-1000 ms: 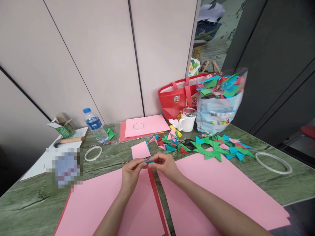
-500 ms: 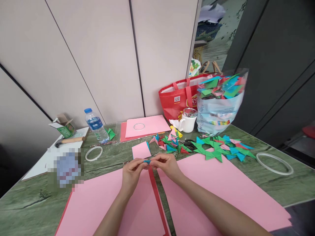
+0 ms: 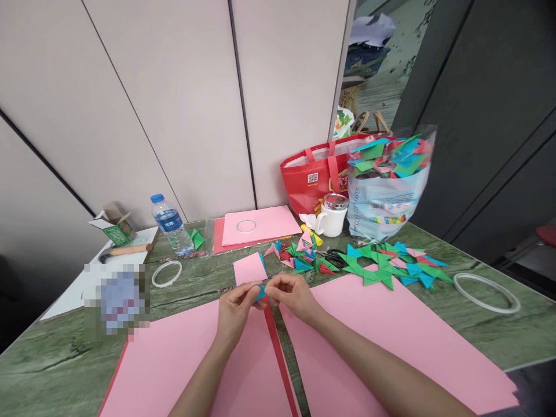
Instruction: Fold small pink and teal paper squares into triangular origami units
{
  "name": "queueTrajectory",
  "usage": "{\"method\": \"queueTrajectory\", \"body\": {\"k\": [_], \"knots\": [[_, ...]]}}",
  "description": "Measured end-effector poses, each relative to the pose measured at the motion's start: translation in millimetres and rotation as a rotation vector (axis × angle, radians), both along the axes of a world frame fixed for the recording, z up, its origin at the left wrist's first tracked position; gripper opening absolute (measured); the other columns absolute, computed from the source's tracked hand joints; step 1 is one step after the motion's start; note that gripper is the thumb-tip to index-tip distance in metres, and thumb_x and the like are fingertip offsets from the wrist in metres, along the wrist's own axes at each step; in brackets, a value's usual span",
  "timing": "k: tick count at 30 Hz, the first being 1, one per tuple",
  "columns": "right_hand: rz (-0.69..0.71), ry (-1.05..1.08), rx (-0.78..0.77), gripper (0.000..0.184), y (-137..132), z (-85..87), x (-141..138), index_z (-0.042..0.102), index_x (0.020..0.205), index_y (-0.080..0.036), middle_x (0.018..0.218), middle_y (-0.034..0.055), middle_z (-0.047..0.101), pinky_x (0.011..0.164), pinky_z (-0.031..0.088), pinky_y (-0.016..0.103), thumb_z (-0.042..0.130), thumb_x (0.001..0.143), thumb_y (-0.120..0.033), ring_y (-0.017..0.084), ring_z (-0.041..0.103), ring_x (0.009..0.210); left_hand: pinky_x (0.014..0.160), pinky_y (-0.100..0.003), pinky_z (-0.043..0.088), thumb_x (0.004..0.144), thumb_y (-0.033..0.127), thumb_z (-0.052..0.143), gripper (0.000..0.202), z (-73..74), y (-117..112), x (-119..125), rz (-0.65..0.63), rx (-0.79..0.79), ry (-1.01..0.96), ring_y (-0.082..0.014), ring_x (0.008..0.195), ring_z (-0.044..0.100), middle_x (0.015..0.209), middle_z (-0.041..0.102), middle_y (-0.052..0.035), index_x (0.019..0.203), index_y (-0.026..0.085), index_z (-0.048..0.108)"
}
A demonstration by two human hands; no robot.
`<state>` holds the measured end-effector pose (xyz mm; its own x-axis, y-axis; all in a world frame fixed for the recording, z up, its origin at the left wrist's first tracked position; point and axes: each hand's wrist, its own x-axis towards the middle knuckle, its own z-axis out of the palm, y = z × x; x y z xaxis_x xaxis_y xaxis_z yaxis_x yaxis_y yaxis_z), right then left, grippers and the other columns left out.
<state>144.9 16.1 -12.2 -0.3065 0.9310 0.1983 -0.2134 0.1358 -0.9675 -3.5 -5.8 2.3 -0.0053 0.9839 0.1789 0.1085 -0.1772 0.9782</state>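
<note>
A small folded piece of blue paper (image 3: pixel 260 293) is pinched between my two hands over the inner edges of the pink sheets. My left hand (image 3: pixel 237 307) grips its left side, thumb and fingertips together. At its right side are the closed fingertips of my right hand (image 3: pixel 292 296). Just beyond my hands lies a stack of small paper squares (image 3: pixel 249 268), pink on top with blue beneath. Large pink sheets (image 3: pixel 191 359) are spread under my left forearm, with a red edge showing, and more pink sheets (image 3: pixel 382 336) lie under my right.
Folded paper pieces (image 3: pixel 299 255), scissors (image 3: pixel 334 256) and paper stars (image 3: pixel 377 269) lie behind my right hand. A white mug (image 3: pixel 333 217), a filled clear bag (image 3: pixel 386 202) and a red bag (image 3: pixel 304 179) stand behind. Left are a water bottle (image 3: pixel 171 226), a hammer (image 3: pixel 125 250) and a tape roll (image 3: pixel 167 274).
The blue paper has tilted, so more of its face shows between my fingers. Both hands have shifted only slightly and still hold it.
</note>
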Motion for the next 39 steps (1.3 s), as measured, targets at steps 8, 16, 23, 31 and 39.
{"method": "queueTrajectory", "body": {"k": [8, 16, 23, 31, 39], "knots": [[0.035, -0.078, -0.053, 0.02, -1.2, -2.4, -4.0, 0.058, 0.062, -0.013, 0.048, -0.0033, 0.053, 0.046, 0.038, 0.022, 0.064, 0.068, -0.031, 0.008, 0.047, 0.043, 0.049, -0.022, 0.045, 0.071, 0.03, 0.061, 0.023, 0.7, 0.1, 0.1, 0.004, -0.001, 0.023, -0.0111, 0.046, 0.054, 0.047, 0.057, 0.0016, 0.055, 0.014, 0.058], [-0.045, -0.035, -0.064, 0.024, 5.0, -9.2, -1.8, 0.055, 0.062, -0.014, 0.049, -0.0038, 0.052, 0.045, 0.038, 0.022, 0.064, 0.068, -0.036, 0.008, 0.046, 0.044, 0.044, -0.023, 0.044, 0.071, 0.039, 0.057, 0.026, -0.8, 3.7, 1.6, -0.032, -0.116, 0.017, -0.0119, 0.041, 0.054, 0.047, 0.056, 0.002, 0.059, 0.016, 0.054], [0.045, -0.108, -0.076, 0.024, 4.2, -10.0, -2.9, 0.056, 0.067, -0.014, 0.055, -0.0034, 0.051, 0.046, 0.039, 0.022, 0.064, 0.068, -0.036, 0.008, 0.047, 0.044, 0.035, -0.016, 0.029, 0.072, 0.031, 0.055, 0.026, -4.6, 2.1, 1.3, 0.064, -0.036, 0.128, -0.0049, 0.032, 0.037, 0.041, 0.045, 0.0071, 0.052, 0.017, 0.046], [-0.017, -0.168, -0.005, 0.027, 6.4, -11.6, -1.6, 0.053, 0.059, -0.015, 0.05, -0.004, 0.048, 0.044, 0.036, 0.02, 0.063, 0.067, -0.038, 0.008, 0.043, 0.045, 0.038, -0.018, 0.033, 0.069, 0.036, 0.059, 0.024, -9.9, 6.3, -0.6, 0.015, -0.078, 0.09, -0.0072, 0.036, 0.042, 0.043, 0.045, 0.0067, 0.059, 0.016, 0.051], [-0.143, -0.253, 0.055, 0.027, 12.0, -6.9, 4.4, 0.06, 0.055, -0.015, 0.046, -0.0024, 0.05, 0.042, 0.035, 0.021, 0.063, 0.067, -0.039, 0.009, 0.042, 0.044, 0.049, -0.024, 0.044, 0.069, 0.035, 0.06, 0.021, -16.2, 13.9, -10.8, 0.085, 0.051, 0.211, -0.0138, 0.05, 0.056, 0.054, 0.057, 0.0016, 0.078, 0.016, 0.06]]}}
